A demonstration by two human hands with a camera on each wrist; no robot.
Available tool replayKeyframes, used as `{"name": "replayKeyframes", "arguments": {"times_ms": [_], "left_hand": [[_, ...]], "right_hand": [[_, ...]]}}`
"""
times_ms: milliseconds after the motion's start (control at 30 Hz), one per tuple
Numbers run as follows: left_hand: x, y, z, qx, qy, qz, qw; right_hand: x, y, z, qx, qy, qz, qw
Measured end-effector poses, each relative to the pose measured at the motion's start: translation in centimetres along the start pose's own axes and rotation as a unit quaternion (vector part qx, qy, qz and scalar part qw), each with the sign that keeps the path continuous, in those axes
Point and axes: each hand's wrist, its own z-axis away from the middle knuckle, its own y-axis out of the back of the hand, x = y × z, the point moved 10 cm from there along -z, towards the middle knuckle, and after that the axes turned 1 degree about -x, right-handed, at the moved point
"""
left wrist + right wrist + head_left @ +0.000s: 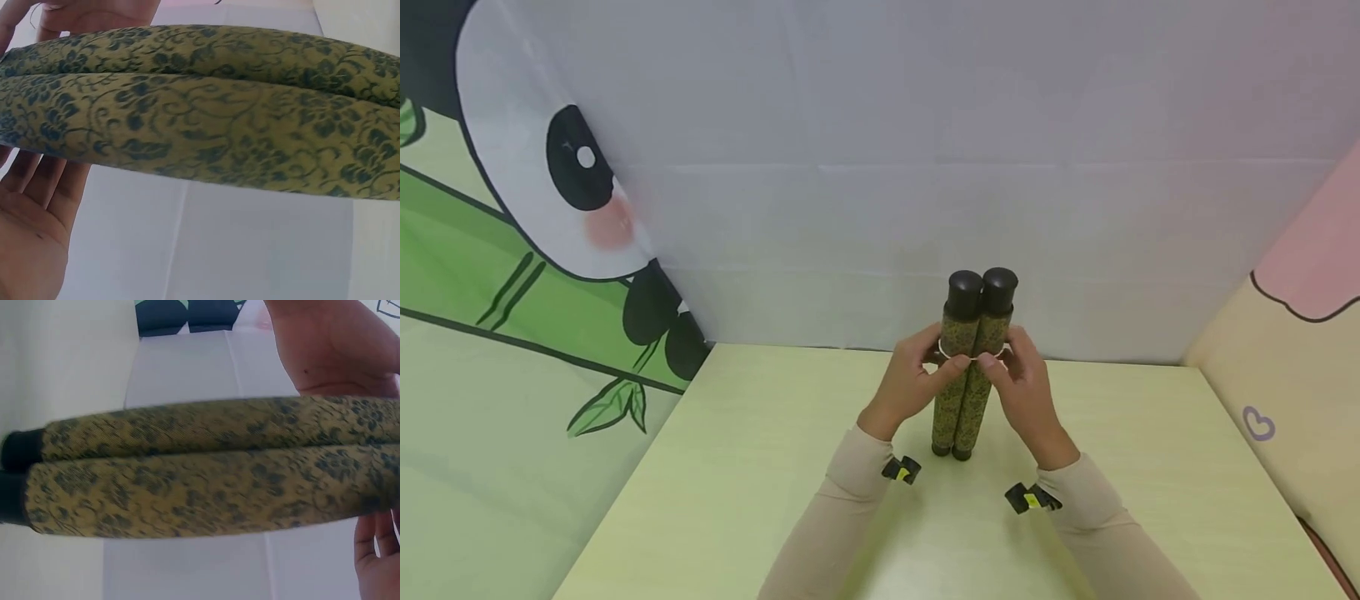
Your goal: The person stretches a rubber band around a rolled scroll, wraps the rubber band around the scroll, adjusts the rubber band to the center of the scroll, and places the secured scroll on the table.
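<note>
Two long tubes covered in olive-gold fabric with a dark floral pattern, a left one (950, 412) and a right one (975, 404), stand upright side by side on the table. Each has a black cap (999, 289) on top and a black end below. A thin white band (972, 358) loops round both near their upper part. My left hand (912, 377) pinches the band from the left, thumb in front. From the right, my right hand (1024, 393) pinches it likewise, the thumbs almost meeting. Fingers behind the tubes are partly hidden. Both wrist views show the patterned fabric (206, 131) close up.
The pale yellow table (760, 467) reaches back to a whitish cloth wall (850, 208). A panda-and-bamboo printed panel (550, 333) slopes along the left side. On the right is a cream and pink printed panel (1247, 350).
</note>
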Motion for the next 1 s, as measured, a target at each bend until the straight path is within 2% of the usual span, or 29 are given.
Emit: {"name": "replayKeyframes", "arguments": {"times_ms": [200,300,533,800,1000], "left_hand": [[1.4,1.4,-0.8,0.001,-0.036,0.008,0.9993],[1.6,1.7,-1.1,-0.007,-0.045,0.006,0.9989],[0.6,1.3,-1.1,-0.026,-0.019,0.016,0.9994],[0.0,1.2,-0.9,-0.008,-0.001,0.017,0.9998],[-0.5,0.9,-0.6,-0.002,-0.002,0.043,0.9991]], "right_hand": [[-0.9,0.8,-1.3,-0.019,0.023,-0.003,0.9996],[-1.0,1.0,-1.7,-0.031,0.023,0.001,0.9993],[0.1,1.1,-1.4,-0.038,-0.005,0.008,0.9992],[0.9,0.9,-1.0,-0.045,-0.001,-0.005,0.999],[1.4,0.8,-0.7,-0.047,-0.004,-0.03,0.9985]]}}
